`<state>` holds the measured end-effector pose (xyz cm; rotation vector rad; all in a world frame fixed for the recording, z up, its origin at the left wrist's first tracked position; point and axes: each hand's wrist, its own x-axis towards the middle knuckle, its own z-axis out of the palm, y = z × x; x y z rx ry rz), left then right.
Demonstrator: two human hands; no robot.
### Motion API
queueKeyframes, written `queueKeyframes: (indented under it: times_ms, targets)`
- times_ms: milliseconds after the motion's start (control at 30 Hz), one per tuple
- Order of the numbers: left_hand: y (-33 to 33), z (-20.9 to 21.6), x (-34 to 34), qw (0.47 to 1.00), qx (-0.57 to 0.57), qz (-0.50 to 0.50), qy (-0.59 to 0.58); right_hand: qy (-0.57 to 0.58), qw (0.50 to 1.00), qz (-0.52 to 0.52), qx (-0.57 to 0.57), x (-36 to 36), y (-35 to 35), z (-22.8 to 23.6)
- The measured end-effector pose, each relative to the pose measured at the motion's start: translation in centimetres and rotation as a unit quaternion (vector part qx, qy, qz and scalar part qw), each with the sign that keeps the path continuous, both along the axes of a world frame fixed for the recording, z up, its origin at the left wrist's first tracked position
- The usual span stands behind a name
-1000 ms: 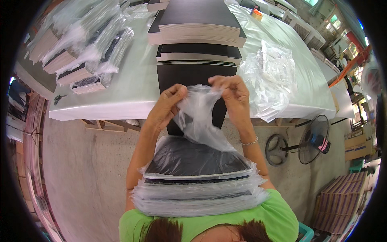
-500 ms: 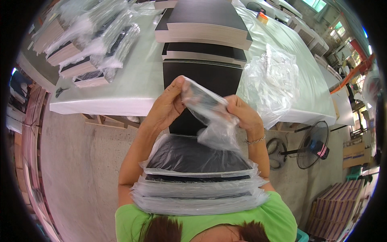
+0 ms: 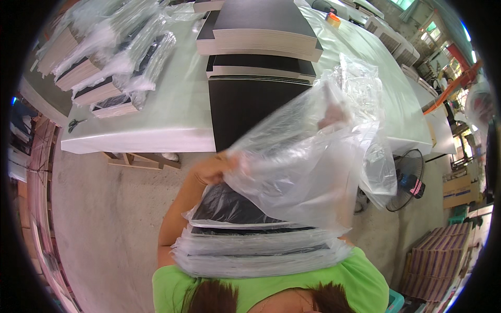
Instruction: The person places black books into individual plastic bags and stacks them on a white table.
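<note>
A clear plastic bag [image 3: 297, 161] is spread wide between my two hands, above the bagged stack in front of me. My left hand [image 3: 216, 167] pinches the bag's near left edge, its fingers closed and a little blurred. My right hand [image 3: 334, 113] shows only through the film at the bag's far right; its fingers are smeared, and whether it is inside or behind the film is unclear. Beneath the bag lies a stack of black boards wrapped in plastic [image 3: 229, 206], close to my body. Just beyond it a bare black board [image 3: 250, 104] is partly covered by the film.
Stacks of black boards with pale edges [image 3: 266, 39] stand on the white-covered table [image 3: 177, 104]. Plastic-wrapped stacks [image 3: 99, 88] lie at the left, near scissors [image 3: 75, 124]. More loose plastic bags [image 3: 362, 78] and an orange tape roll [image 3: 333, 20] sit right; a fan [image 3: 409, 182] stands beyond.
The bag, bunched between both hands before, is now opened out wide. My right hand has moved up and to the right, and my left hand has come down toward me.
</note>
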<state>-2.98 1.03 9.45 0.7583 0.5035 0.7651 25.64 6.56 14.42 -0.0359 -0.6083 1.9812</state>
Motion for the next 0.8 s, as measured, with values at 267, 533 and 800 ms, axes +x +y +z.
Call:
queueKeyframes:
  times_ms: [267,533,800]
  targets:
    - [3.8,3.0,-0.6,0.916,0.032,0.116,-0.382,-0.235,0.944,0.208,0.1,0.6,-3.7,-4.9]
    - [5.6,1.0,-2.4,0.937,-0.066,0.193,-0.284,-0.065,0.99,0.109,-0.061,0.9,-3.0,-7.0]
    - [3.9,-7.8,-2.8,0.981,0.081,-0.165,-0.057,0.135,0.96,-0.089,0.227,-0.5,-0.9,2.6]
